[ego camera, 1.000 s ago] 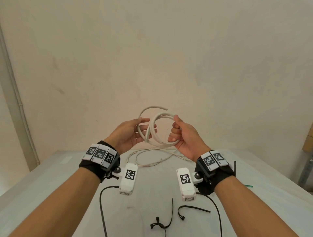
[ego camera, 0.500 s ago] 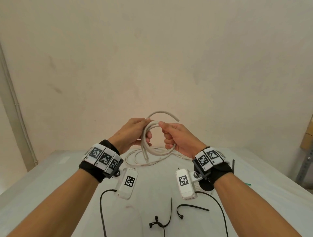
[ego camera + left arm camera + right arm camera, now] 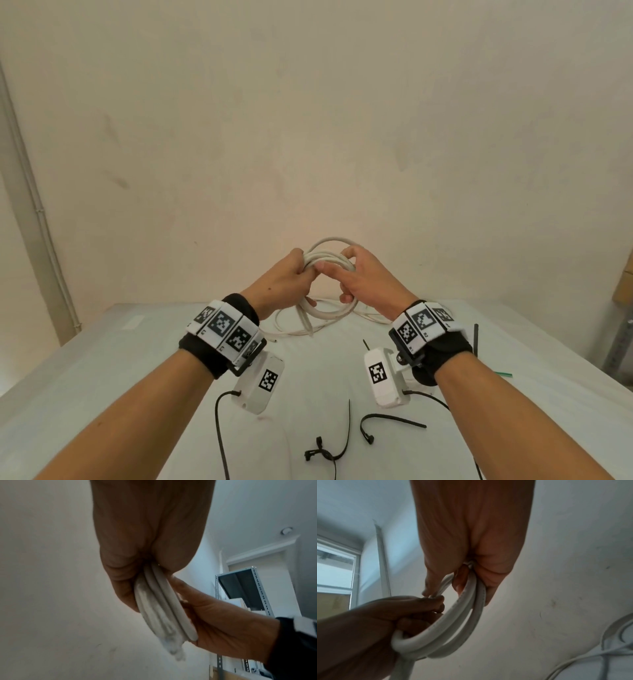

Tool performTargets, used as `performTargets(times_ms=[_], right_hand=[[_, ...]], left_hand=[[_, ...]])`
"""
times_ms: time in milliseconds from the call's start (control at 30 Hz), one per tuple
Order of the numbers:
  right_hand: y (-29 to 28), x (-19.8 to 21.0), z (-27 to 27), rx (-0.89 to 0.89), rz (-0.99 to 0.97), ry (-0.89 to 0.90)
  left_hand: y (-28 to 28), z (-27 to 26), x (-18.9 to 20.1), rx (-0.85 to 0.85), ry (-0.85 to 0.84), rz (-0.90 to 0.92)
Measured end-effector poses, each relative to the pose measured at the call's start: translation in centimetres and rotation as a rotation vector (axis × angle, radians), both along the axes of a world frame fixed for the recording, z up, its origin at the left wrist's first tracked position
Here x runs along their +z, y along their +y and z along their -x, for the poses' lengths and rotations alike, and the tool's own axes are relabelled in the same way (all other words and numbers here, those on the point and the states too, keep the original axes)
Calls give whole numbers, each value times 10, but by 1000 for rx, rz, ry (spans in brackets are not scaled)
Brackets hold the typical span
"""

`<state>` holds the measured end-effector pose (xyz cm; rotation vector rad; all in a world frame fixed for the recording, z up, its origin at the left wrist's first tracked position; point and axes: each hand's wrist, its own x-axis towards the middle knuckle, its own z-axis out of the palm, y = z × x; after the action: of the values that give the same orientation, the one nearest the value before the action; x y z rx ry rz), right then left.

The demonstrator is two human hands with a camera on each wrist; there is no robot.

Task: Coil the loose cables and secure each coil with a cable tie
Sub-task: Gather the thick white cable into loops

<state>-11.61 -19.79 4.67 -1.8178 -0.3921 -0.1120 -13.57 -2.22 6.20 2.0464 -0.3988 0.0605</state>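
Both hands up above the table [image 3: 102, 359], holding one white cable coil [image 3: 329, 255] between them, in front of the wall [image 3: 308, 120].

L hand [image 3: 284, 281]: fingers curled round the left side of the coil, several turns bunched in the fist. In the left wrist view the strands [image 3: 161, 601] run out of the palm, edge-on, packed tight. One loose end [image 3: 306, 317] hangs down below the coil, tip just above the table.

R hand [image 3: 368, 277]: grips the right side of the coil, fingers wrapped through the loop, thumb laid across toward the L hand's knuckles. Right wrist view shows 2-3 turns [image 3: 467, 608] passing under the fingers and curving down to the L hand [image 3: 376, 622].

Second white cable [image 3: 298, 330] lies loose on the table behind/below the hands, uncoiled, thinner loops spread out; also seen low right in the right wrist view [image 3: 599, 655].

Black cable ties on the table near the person: one curled w/ a closed small loop [image 3: 329, 448], one bent [image 3: 387, 419] just right of it, one long one [image 3: 219, 435] at left, one straight [image 3: 475, 339] at far right beside the R wrist. None on the coil. Small green bit [image 3: 503, 374] near the right table edge; can't tell what it is.
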Motion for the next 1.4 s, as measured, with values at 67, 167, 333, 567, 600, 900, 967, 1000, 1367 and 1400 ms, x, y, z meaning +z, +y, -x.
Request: performTargets(times_ms=[67,167,333,567,600,900,967,1000,1367,1400], right_hand=[[1,-3,-1,-63,35,-17],[5,-9,-1,-204,223,-141],[10,-13,2,-353,475,-403],[7,-3,-7,-292,795,-598],[6,-1,-8,-177,700,-482],[11,7,3,-91,300,-230],[11,7,5,53,14,-97],[12,7,7,119,-117,-41],[22,17,20,61,-524,229],[24,15,19,9,-544,214]], left_hand=[[-1,-3,-2,58,-59,-43],[-1,-6,-3,89,-59,-84],[2,-10,-3,102,-65,-198],[9,-10,9,-17,-125,-363],[9,-10,11,-26,-139,-358],[14,-17,12,-22,-174,-18],[13,-17,11,-36,-153,65],[13,-16,10,-45,-147,105],[5,-4,0,-179,2,619],[1,-2,-2,-182,6,672]])
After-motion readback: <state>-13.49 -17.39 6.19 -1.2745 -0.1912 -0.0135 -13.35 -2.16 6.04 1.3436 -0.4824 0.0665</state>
